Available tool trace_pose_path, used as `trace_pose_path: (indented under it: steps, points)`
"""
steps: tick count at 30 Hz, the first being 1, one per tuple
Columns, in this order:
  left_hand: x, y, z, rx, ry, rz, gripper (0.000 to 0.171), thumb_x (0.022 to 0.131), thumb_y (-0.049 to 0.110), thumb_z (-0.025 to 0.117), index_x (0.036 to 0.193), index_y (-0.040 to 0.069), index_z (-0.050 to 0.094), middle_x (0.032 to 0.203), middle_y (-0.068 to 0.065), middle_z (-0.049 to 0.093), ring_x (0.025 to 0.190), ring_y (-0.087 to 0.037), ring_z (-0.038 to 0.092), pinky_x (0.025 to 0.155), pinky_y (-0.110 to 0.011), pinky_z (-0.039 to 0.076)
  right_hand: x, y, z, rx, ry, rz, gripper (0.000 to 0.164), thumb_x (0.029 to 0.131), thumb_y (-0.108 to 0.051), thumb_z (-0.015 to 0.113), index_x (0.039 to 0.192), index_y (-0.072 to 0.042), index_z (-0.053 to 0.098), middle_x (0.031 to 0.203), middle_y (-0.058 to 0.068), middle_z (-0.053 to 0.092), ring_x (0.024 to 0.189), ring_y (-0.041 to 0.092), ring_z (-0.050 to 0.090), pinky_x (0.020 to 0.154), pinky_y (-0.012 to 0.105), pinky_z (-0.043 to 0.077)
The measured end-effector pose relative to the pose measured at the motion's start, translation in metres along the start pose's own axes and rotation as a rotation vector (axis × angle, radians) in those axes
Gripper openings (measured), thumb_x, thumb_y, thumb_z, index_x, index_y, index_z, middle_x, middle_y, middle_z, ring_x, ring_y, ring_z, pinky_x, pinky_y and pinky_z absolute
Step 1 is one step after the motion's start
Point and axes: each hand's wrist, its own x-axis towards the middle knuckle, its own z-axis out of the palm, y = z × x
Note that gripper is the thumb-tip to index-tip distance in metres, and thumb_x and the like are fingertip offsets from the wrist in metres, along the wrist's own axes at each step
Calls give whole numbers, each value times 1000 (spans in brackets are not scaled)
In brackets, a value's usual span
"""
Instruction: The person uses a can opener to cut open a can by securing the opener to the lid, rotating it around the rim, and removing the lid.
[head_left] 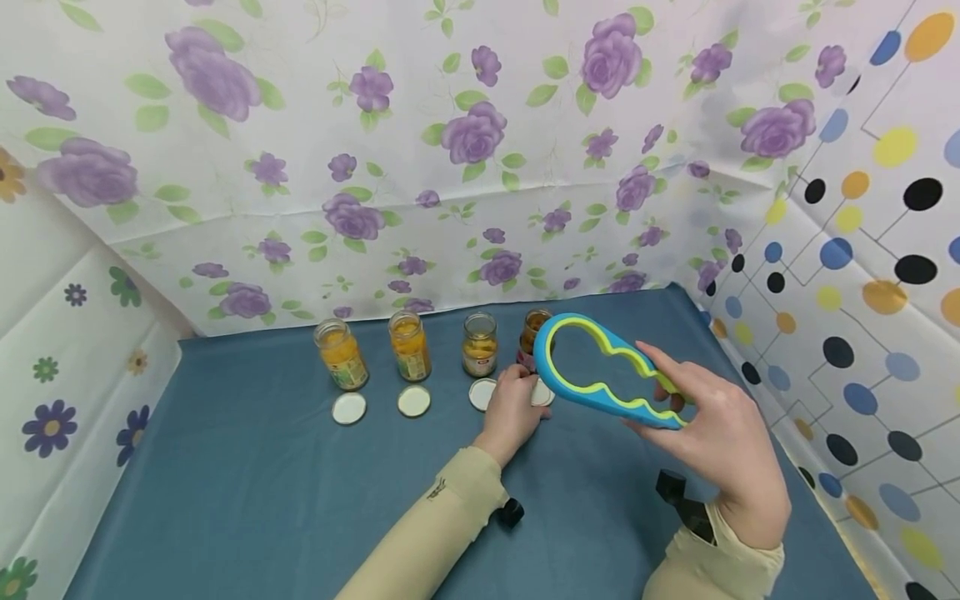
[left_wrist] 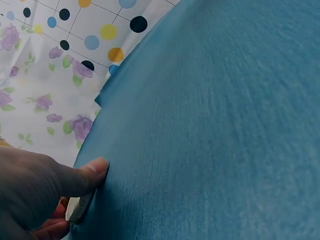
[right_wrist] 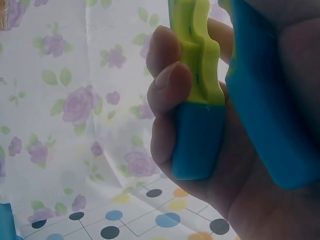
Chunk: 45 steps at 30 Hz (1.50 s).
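Observation:
My left hand (head_left: 512,410) grips a round pale jar lid (head_left: 542,393) by its edge, low over the table in front of the fourth jar (head_left: 536,323). In the left wrist view the thumb lies along this lid (left_wrist: 80,206), close to the cloth. That jar has no lid on, holds something dark, and is partly hidden by the hand and the opener. My right hand (head_left: 726,429) holds a blue and yellow multi-size jar opener (head_left: 617,406) by its two handles, raised above the table. In the right wrist view, fingers curl round one handle (right_wrist: 197,142).
Two open jars with orange contents (head_left: 345,360) (head_left: 411,350) and one with paler yellow contents (head_left: 480,346) stand along the back. White lids (head_left: 348,408) (head_left: 414,401) (head_left: 482,393) lie before them. Patterned sheets hang behind the blue-covered table (head_left: 262,483).

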Motion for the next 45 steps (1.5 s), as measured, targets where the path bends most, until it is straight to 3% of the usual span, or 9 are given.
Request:
trace_pose_path:
  steps: [5, 10, 14, 18, 21, 25, 30, 38, 45]
  points:
    - [-4, 0, -9, -104, 38, 8, 64, 79, 23, 99, 135, 5, 73, 127, -10, 64, 114, -26, 61, 96, -40, 56, 2, 3, 1, -13, -7, 10, 98, 67, -24, 104, 154, -31, 60, 89, -11, 63, 75, 3, 54, 62, 31, 47]
    - [-23, 2, -34, -243, 119, 37, 62, 80, 23, 98, 135, 9, 73, 126, -7, 65, 117, -25, 63, 99, -41, 56, 2, 16, 5, -20, -24, 73, 95, 70, -31, 103, 155, -29, 60, 87, -10, 64, 74, 8, 57, 63, 34, 49]
    - [-47, -10, -65, -355, 160, 113, 60, 79, 19, 98, 134, 9, 74, 126, -7, 68, 115, -28, 67, 93, -44, 59, 2, 41, 14, 22, -161, 197, 90, 81, -48, 95, 159, -28, 55, 88, -6, 64, 72, 15, 56, 62, 35, 46]
    - [-75, -43, -103, -423, 177, 132, 62, 78, 12, 98, 135, 9, 73, 121, -11, 72, 108, -30, 70, 88, -44, 62, 3, 73, 26, 32, -336, 371, 98, 86, -67, 82, 166, -25, 44, 94, 5, 65, 78, 23, 56, 64, 37, 44]
    - [-96, -73, -128, -389, 219, 75, 64, 78, 10, 97, 137, 10, 72, 118, -13, 73, 107, -28, 71, 86, -45, 62, -6, 94, 34, -8, -417, 494, 106, 87, -71, 78, 169, -18, 37, 112, 21, 67, 88, 31, 60, 68, 43, 45]
    - [-122, -109, -151, -301, 285, -28, 63, 82, 9, 94, 140, 9, 70, 118, -14, 74, 106, -27, 72, 84, -49, 62, -25, 114, 40, -54, -503, 617, 111, 90, -71, 74, 169, -6, 29, 143, 37, 55, 108, 48, 62, 77, 57, 51]
    - [-147, -141, -171, -201, 362, -144, 60, 87, 10, 91, 142, 6, 67, 120, -12, 73, 106, -27, 71, 82, -47, 60, -48, 122, 48, -102, -547, 711, 110, 95, -66, 71, 167, 3, 25, 148, 44, 46, 121, 62, 55, 85, 69, 50]
    - [-163, -165, -190, -125, 400, -250, 62, 92, 14, 88, 148, 6, 62, 124, -15, 72, 108, -30, 70, 80, -26, 51, -69, 115, 60, -136, -543, 802, 105, 97, -56, 71, 165, 7, 23, 144, 48, 46, 117, 63, 57, 84, 68, 50]
    - [-172, -176, -194, -115, 399, -323, 64, 94, 14, 87, 150, 4, 59, 126, -19, 70, 109, -33, 68, 81, -30, 51, -72, 105, 72, -146, -547, 759, 108, 96, -60, 72, 164, 10, 23, 135, 49, 50, 109, 60, 60, 81, 66, 52]
